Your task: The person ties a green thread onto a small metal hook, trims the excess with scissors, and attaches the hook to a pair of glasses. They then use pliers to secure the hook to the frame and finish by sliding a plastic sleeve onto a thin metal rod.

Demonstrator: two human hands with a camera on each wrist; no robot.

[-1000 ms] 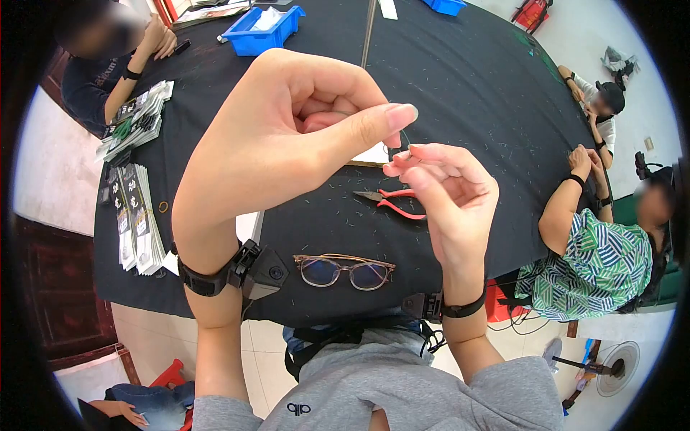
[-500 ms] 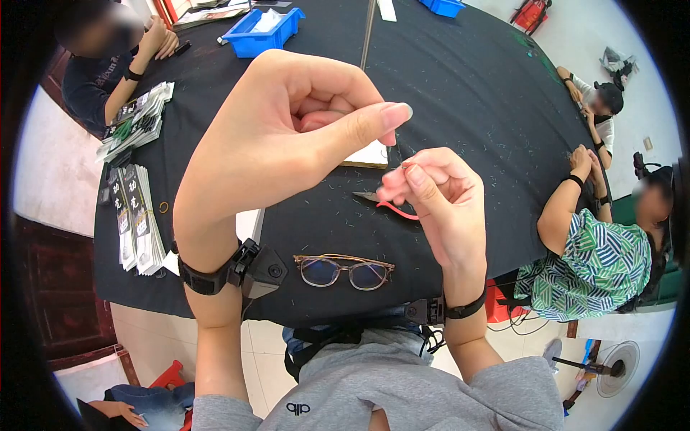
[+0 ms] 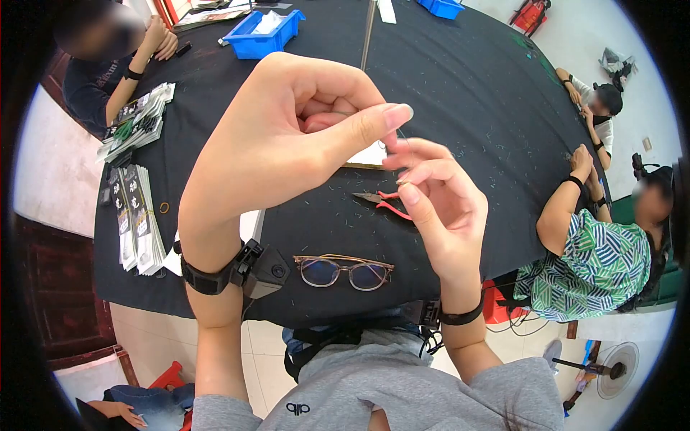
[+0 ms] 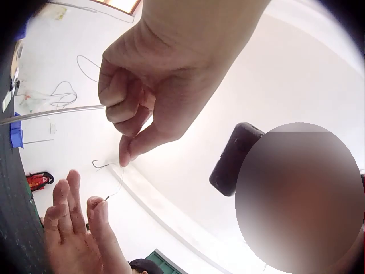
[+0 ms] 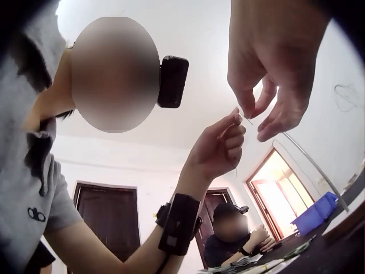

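Observation:
Raised over the table, my left hand (image 3: 287,136) pinches a small fish hook between thumb and index finger, its other fingers curled into the palm. In the left wrist view the curved hook (image 4: 100,164) sticks out beside the fingertips. A thin, clear line (image 4: 121,184) hangs from there toward my right hand (image 4: 80,234). Close beside the left fingertips, my right hand (image 3: 453,208) pinches the line's end between thumb and index finger, with the other fingers spread toward the hook. A tiny dark bit shows at the right thumb tip.
Red-handled pliers (image 3: 388,203) and eyeglasses (image 3: 345,273) lie on the black cloth (image 3: 460,93), among scattered thread bits. A metal rod (image 3: 369,36) rises beyond the hands. Printed packets (image 3: 136,223) lie left; a blue bin (image 3: 266,44) stands behind. Other people sit around.
My right hand dipped away from the left fingertips, then came back up, its outer fingers now extended toward the hook. The left hand has stayed nearly still.

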